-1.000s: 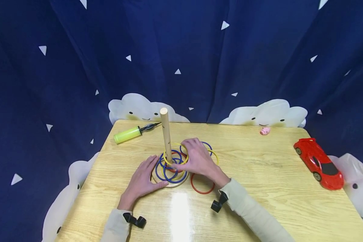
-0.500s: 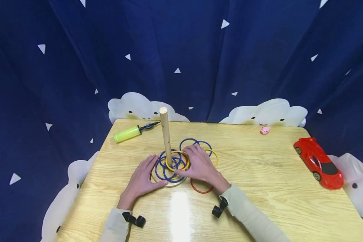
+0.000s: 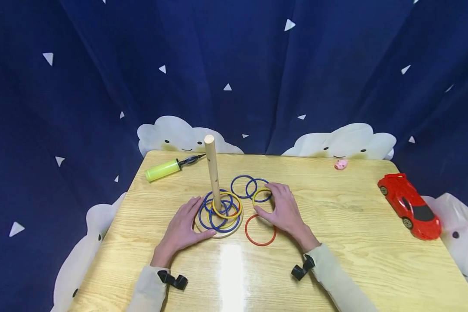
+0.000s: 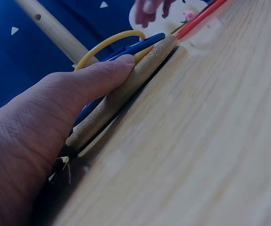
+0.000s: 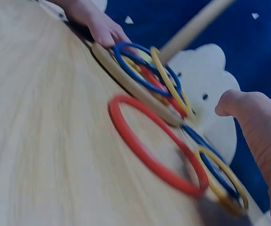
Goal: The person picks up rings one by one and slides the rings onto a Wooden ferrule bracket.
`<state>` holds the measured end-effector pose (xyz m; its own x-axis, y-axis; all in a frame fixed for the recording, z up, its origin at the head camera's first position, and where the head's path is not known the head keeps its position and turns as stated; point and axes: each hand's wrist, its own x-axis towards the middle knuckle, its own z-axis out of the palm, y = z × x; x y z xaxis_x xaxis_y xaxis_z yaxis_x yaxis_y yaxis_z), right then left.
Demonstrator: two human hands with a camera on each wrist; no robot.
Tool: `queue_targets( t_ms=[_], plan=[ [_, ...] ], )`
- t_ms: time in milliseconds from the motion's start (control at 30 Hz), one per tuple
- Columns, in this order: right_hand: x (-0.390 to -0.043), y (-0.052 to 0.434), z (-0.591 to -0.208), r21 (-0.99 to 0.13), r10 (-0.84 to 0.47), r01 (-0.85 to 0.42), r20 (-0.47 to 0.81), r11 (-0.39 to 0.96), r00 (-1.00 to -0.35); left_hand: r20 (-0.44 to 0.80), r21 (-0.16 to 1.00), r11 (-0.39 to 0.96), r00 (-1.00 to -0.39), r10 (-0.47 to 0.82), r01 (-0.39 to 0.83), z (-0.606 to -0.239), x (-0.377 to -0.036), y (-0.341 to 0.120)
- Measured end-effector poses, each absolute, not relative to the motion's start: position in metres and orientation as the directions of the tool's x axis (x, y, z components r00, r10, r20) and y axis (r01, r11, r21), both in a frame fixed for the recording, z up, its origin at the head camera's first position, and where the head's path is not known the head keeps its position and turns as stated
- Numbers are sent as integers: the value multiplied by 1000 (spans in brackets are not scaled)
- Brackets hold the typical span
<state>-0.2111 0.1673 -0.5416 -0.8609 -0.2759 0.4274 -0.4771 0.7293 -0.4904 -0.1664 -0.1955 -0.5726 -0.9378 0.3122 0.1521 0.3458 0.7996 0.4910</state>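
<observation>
Left hand: lies flat at 8 o'clock of the round wooden base, fingers nearly straight, thumb pressed along its rim; it grips nothing.

Right hand: rests on the table at 3 o'clock of the base, fingers loosely spread, fingertips touching a small yellow plastic ring; nothing is clasped.

Red plastic ring: lies flat on the table just beside the base, at 4 o'clock of it.

Plain wooden peg: stands upright from the base, long axis vertical, leaning slightly toward 11 o'clock. Blue and yellow rings lie stacked around its foot.

Two blue rings: flat, overlapping, at 1 o'clock of the peg.

Table: pale glossy woodgrain.

Farther items: lime-green hand pump at 10 o'clock; small pink pig figure and red toy car at 2 to 3 o'clock.

Backdrop: navy curtain with white triangles and smiling clouds. No legible writing.
</observation>
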Motion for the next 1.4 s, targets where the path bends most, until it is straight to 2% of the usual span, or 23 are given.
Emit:
queue_targets(
  t_ms=[233,500,1400],
  plan=[
    [-211,199,-553,-530,-230,-420,387,737,-893,149,497,799,-940,308,340,-572,-167,-195],
    [-209,220,-568,-540,-254,-392,313,745,-915,160,491,797,-936,312,350,-572,-165,-193],
    [-213,217,-575,-462,-290,-399,290,792,-912,166,483,802,-936,311,352,-574,-166,-195]
  ],
)
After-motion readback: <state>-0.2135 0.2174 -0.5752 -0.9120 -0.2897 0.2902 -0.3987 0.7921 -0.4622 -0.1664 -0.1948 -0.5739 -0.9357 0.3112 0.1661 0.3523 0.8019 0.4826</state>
